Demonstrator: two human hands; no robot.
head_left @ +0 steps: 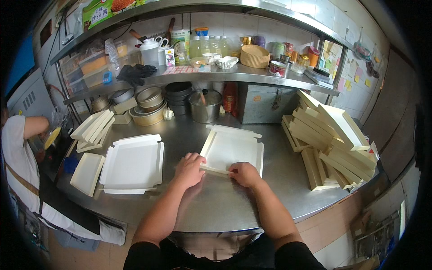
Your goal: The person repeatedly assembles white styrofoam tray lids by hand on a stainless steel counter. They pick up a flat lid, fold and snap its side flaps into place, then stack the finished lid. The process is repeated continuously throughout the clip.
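A partly folded cream cardboard box (231, 150) lies on the steel table in front of me, white inside. Its left and near walls stand up, while the far and right flaps look spread out. My left hand (190, 170) is closed at the near left corner, fingertips against the cardboard. Along the near wall, my right hand (245, 174) pinches the edge between thumb and curled fingers. To the left lies a flat box blank (132, 164) with its flaps out, beside a folded shallow box (87, 173).
Folded boxes are heaped on the right (330, 148), and a smaller stack (93, 128) stands at the left. Behind are cake tins (149, 108), a steel pot (205, 107) and a grey metal case (265, 104) under a loaded shelf (252, 77). A person (31, 166) stands at far left.
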